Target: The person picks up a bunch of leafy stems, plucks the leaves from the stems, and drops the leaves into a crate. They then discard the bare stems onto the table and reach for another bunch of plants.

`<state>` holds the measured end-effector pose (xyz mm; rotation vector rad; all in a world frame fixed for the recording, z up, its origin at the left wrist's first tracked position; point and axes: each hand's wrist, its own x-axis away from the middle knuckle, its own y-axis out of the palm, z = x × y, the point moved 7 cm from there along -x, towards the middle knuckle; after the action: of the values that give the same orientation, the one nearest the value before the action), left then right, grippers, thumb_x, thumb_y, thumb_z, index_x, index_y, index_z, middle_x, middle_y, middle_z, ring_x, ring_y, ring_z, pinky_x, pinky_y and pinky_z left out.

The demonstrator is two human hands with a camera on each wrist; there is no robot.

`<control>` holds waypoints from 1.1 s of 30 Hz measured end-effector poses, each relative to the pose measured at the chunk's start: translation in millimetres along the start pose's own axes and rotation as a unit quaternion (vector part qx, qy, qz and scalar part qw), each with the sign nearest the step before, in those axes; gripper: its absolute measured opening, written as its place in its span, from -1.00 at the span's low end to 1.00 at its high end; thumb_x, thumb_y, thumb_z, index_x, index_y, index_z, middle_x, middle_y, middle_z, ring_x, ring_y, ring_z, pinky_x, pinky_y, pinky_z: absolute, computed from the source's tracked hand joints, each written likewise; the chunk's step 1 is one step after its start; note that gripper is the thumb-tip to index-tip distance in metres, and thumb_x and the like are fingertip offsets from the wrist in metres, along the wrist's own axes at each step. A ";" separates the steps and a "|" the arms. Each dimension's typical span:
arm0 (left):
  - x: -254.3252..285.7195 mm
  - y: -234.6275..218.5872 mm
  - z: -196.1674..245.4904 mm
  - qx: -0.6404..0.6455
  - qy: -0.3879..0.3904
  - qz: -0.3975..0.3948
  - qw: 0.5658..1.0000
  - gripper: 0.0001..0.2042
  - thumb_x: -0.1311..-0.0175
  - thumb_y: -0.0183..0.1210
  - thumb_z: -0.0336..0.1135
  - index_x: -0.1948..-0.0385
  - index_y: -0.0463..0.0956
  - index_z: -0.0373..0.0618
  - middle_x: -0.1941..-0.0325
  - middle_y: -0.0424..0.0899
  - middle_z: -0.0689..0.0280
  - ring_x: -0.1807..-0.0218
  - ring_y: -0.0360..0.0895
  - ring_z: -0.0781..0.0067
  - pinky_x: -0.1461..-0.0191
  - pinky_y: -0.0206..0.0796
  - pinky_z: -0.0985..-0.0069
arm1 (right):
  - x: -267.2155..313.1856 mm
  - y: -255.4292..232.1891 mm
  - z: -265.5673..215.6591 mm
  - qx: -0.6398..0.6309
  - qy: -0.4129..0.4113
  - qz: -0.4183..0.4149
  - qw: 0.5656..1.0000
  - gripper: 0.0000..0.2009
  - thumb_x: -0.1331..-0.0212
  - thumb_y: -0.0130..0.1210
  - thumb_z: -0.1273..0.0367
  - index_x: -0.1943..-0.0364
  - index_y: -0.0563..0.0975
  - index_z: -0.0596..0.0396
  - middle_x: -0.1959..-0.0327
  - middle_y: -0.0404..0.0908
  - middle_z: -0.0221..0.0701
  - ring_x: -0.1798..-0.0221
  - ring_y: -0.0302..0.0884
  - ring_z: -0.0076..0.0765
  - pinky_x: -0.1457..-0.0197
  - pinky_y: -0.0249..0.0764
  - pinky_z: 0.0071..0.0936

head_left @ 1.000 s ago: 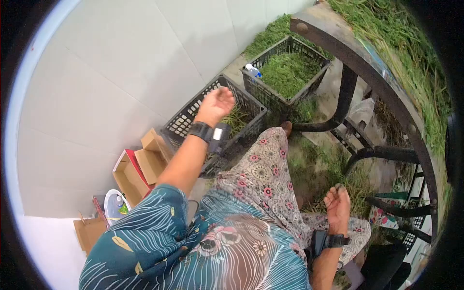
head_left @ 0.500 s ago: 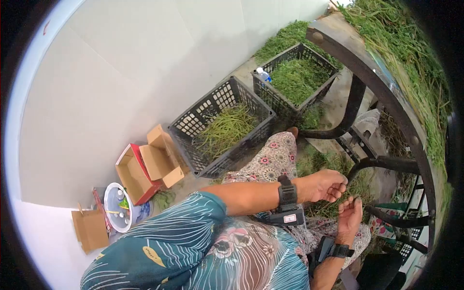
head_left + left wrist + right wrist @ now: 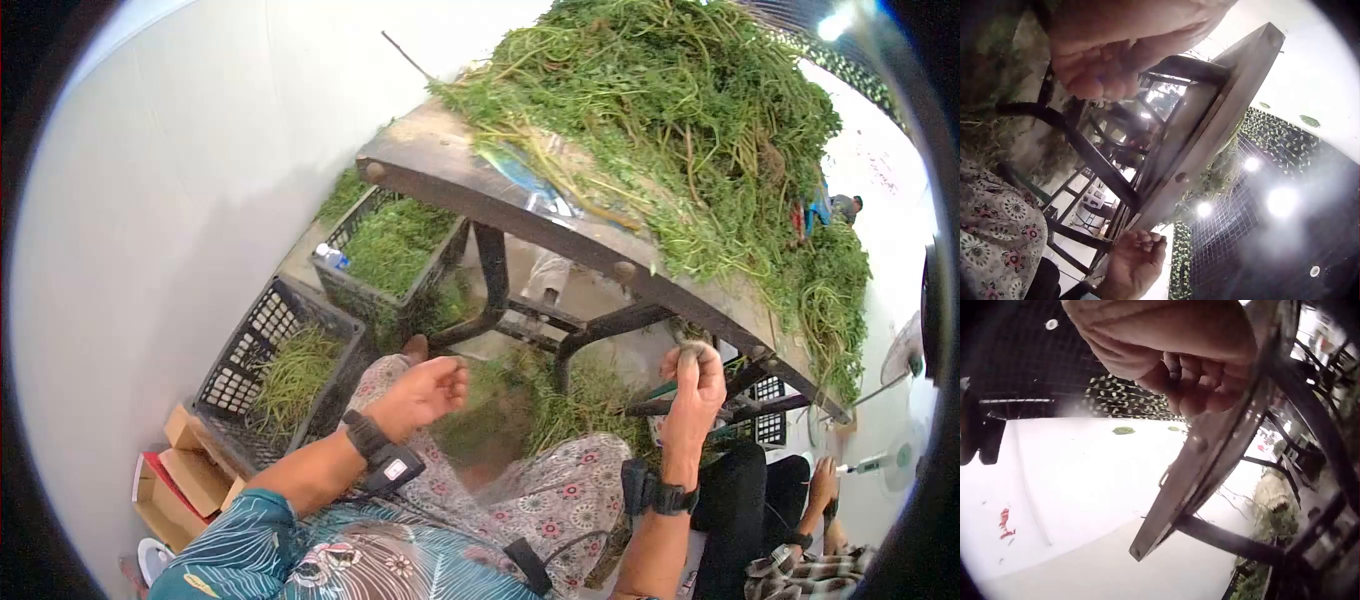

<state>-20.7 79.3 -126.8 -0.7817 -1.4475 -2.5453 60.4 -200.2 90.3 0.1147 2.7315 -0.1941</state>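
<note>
My left hand (image 3: 425, 395) hovers above the lap, its fingers loosely curled with nothing between them. In the left wrist view the same hand (image 3: 1097, 69) shows bent, relaxed fingers and no object. My right hand (image 3: 692, 380) is raised just below the table's front edge, thumb up and fingers loosely curled. The right wrist view shows this hand (image 3: 1197, 375) with an unfilled palm. Nearest to both is the table (image 3: 420, 140), where a big heap of leafy green stems (image 3: 650, 110) lies and hangs over the edge.
A black crate (image 3: 235, 370) of thin green stems (image 3: 295, 380) stands at left. Behind it, another crate (image 3: 385, 290) holds leafy greens, with a bottle (image 3: 330, 256) at its rim. Cardboard boxes (image 3: 180, 480) lie near the wall. Dark table legs (image 3: 490, 270) rise ahead. Another person's arm (image 3: 822, 495) shows at right.
My left hand went from over the stem crate to beside the right hand, then back left over the lap. The right hand rose toward the table edge. The head view swung up and right.
</note>
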 end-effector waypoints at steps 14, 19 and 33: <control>1.9 -3.8 26.5 0.048 0.004 -0.012 0.999 -0.91 -0.23 0.00 -0.32 0.37 0.42 -0.08 0.49 0.47 0.39 0.47 0.39 0.45 0.37 0.31 0.47 | -92.7 153.0 -68.2 0.411 -0.451 -0.075 0.789 -0.77 -0.02 0.04 0.36 0.26 0.48 0.21 0.37 0.56 -0.15 0.36 0.51 -0.02 0.25 0.42 -0.25; 2.0 -2.1 41.9 0.052 0.018 -0.013 0.998 -0.91 -0.24 -0.02 -0.31 0.38 0.41 -0.07 0.48 0.46 0.41 0.45 0.38 0.48 0.36 0.29 0.49 | -152.0 167.5 -30.4 0.402 -0.194 -0.123 0.887 -0.83 -0.05 -0.04 0.36 0.34 0.48 0.15 0.40 0.53 -0.15 0.24 0.46 0.01 0.16 0.37 -0.19; -8.1 7.0 33.7 0.017 0.005 -0.016 1.000 -0.91 -0.24 -0.01 -0.31 0.33 0.42 -0.06 0.43 0.48 0.39 0.42 0.39 0.49 0.33 0.30 0.49 | -191.6 75.8 -5.4 -0.114 0.183 -0.131 0.968 -0.79 -0.20 -0.09 0.21 0.42 0.35 0.04 0.65 0.33 -0.48 0.72 0.15 -0.53 0.65 0.12 -0.53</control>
<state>1.4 102.2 -111.5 -0.7468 -1.5083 -2.5363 242.3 -134.7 161.8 -0.3074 3.1072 0.0798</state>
